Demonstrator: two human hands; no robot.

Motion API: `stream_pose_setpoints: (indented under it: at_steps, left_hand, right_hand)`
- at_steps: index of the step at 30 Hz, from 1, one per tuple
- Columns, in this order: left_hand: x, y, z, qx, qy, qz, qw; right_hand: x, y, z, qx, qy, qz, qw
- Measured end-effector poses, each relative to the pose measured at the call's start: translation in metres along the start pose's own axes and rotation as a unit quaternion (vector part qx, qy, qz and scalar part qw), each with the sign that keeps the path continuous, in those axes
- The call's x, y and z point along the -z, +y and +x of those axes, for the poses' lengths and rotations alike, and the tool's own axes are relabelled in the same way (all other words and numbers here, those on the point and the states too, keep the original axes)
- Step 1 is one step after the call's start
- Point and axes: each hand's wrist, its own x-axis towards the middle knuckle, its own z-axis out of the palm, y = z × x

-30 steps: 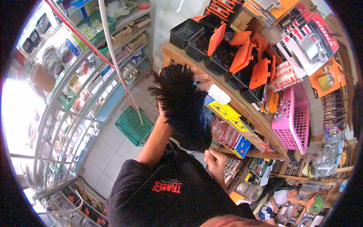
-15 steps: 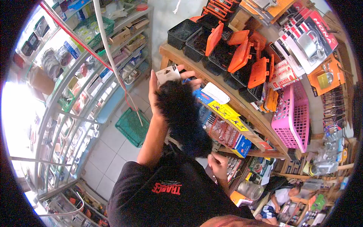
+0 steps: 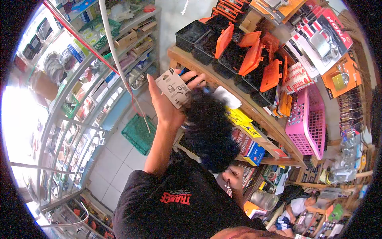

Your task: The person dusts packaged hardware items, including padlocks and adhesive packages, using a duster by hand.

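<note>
Neither of my own hands shows. Close in front, with their back to me, is a person in a black T-shirt (image 3: 175, 187). That person's raised left hand (image 3: 169, 109) holds a beige cardboard package (image 3: 174, 88) printed with a padlock drawing. Something small and blue shows behind the fingers; I cannot make it out. The person's right hand (image 3: 234, 177) is bent up beside the head with its fingers curled, and what it holds, if anything, is unclear. Dark hair (image 3: 211, 131) covers the space between those hands. A skin-coloured blur lies at the bottom edge.
Black bins (image 3: 193, 34) with orange lids (image 3: 250, 59) line a wooden shelf. A pink basket (image 3: 304, 123) and carded padlocks (image 3: 324, 42) are at right. Glass shelving (image 3: 71, 105) stands left, a green basket (image 3: 139, 133) low. Another person (image 3: 296, 209) sits at lower right.
The person's head has moved right and down. Their left hand has tilted the package, so more of its printed face shows. The right hand has shifted slightly down.
</note>
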Motion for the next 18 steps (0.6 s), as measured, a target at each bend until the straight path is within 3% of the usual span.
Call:
stream_pose_setpoints:
  at_steps: [1,3,5,8,13,16,17,18]
  left_hand:
    - [0.001,-0.002,0.000,-0.005,-0.006,-0.002,1.000]
    - [0.001,-0.006,0.002,-0.013,-0.056,-0.002,0.998]
    - [-0.007,-0.008,0.001,-0.019,-0.014,0.023,0.999]
    - [-0.013,-0.007,-0.001,-0.040,0.008,0.075,0.996]
    - [-0.013,-0.010,0.001,-0.084,0.068,0.106,0.988]
    - [0.012,-0.009,0.005,-0.085,0.019,0.177,0.980]
    - [0.009,-0.013,0.004,-0.066,-0.008,0.116,0.991]
    - [0.004,-0.014,0.002,-0.055,-0.012,0.106,0.993]
  right_hand:
    - [-0.006,-0.005,0.003,-0.005,0.047,-0.068,0.997]
    - [-0.008,-0.008,0.008,0.005,0.072,-0.078,0.994]
    - [-0.012,-0.017,0.009,-0.013,0.104,-0.059,0.993]
    - [-0.007,-0.015,0.005,0.029,0.059,-0.159,0.985]
    - [0.001,-0.004,0.000,-0.001,0.136,0.049,0.990]
    - [0.016,0.007,-0.003,0.063,0.038,-0.148,0.986]
    - [0.001,0.007,-0.005,0.106,0.117,-0.204,0.966]
    - [0.002,0.009,-0.005,0.096,0.114,-0.197,0.969]
